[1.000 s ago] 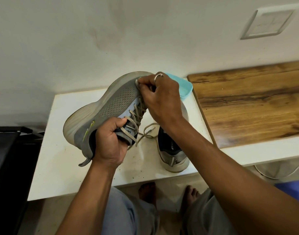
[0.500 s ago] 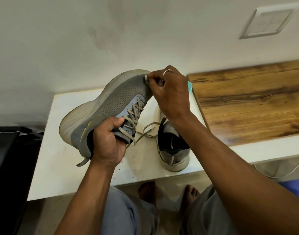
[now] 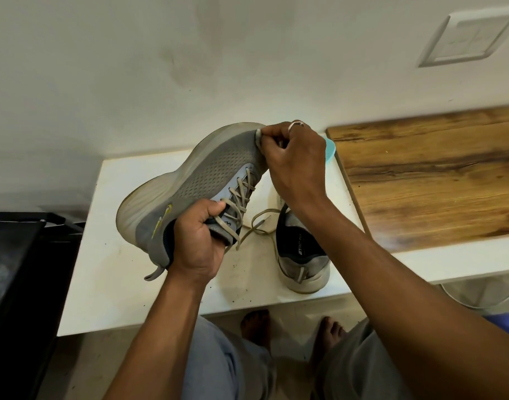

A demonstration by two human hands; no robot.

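Head view shows your left hand (image 3: 198, 241) gripping a grey shoe (image 3: 195, 180) by its opening. The fingers are curled inside the padded collar and the thumb is wrapped over the tongue, just under the flat beige laces (image 3: 241, 197). You hold the shoe in the air above the white table (image 3: 103, 269), tipped on its side with the toe pointing up and away from you and the thick, ribbed, off-white sole turned to the left. Its upper is a perforated mesh with a smooth pale blue panel along the eyelets and a small yellow-green mark near the heel. Your right hand (image 3: 296, 166) is at the toe, fingers bunched tightly and pinching a small white cloth (image 3: 258, 134) against the toe's rounded tip; a thin metal ring (image 3: 295, 125) sits on one finger. A second shoe (image 3: 302, 261) of the same kind stands upright on the table under your right wrist, heel toward you, its dark lining visible and its pale sole scuffed. The tabletop is smooth, smudged and speckled with dark grit. Behind your right hand the curved edge of a teal plastic thing (image 3: 330, 148) shows. A wooden board (image 3: 420, 174) with strong brown grain lies to the right, and a square white switch plate (image 3: 466, 39) is on the wall.
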